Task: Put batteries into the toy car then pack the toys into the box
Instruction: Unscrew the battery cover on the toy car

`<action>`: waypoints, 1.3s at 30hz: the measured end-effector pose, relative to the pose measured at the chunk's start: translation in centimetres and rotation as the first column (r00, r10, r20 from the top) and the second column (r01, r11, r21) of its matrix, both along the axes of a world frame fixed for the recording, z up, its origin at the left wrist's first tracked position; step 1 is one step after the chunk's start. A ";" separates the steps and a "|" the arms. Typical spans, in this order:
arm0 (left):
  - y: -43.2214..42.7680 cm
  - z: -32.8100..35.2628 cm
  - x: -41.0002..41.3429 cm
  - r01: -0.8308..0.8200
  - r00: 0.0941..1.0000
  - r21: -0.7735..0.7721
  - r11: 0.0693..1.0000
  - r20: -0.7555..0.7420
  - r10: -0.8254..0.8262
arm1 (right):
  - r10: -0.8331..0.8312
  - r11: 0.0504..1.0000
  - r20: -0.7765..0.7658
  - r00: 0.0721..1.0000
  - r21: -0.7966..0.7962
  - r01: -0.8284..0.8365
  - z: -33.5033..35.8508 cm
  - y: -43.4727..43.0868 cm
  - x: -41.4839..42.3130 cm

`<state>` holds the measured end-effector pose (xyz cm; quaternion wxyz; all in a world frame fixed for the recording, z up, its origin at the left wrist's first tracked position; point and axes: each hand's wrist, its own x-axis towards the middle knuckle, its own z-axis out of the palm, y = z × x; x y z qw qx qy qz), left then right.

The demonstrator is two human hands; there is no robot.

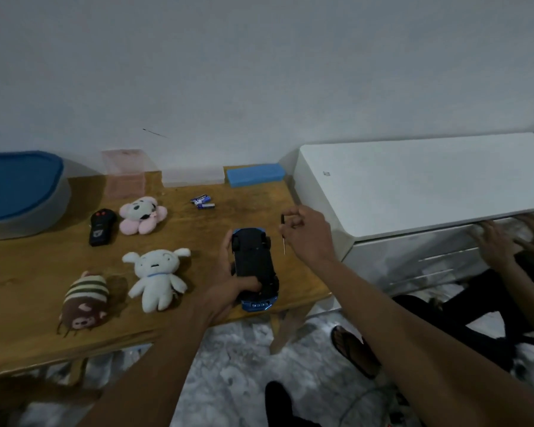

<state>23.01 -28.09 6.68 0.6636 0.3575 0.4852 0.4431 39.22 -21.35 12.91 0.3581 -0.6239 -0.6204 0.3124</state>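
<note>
Upturned toy car (255, 266) gripped in left hand (225, 288), screwdriver (283, 234) pinched in right hand (305, 235); likely light, rigid, slick plastic, best held by the sides.

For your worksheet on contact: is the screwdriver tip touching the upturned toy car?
Apart. In the head view the screwdriver, held in the right hand, hangs beside the toy car, with bare table visible between its tip and the car.
</note>
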 end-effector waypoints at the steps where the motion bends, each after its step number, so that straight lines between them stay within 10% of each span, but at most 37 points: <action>1: 0.1 -0.2 0.2 0.000 1.000 -0.006 1.000 -0.004 0.000 | -0.003 0.999 0.015 1.000 -0.034 0.004 -0.5 0.3 0.6; 14: 2.6 -3.2 4.4 -0.032 0.999 -0.144 0.989 0.036 0.037 | 0.007 0.929 0.237 0.971 -0.361 0.082 -9.1 3.4 6.8; 39: 3.5 -3.0 5.6 -0.048 0.999 -0.175 0.983 -0.019 0.045 | 0.095 0.900 0.260 0.961 -0.434 0.029 -12.4 4.6 7.5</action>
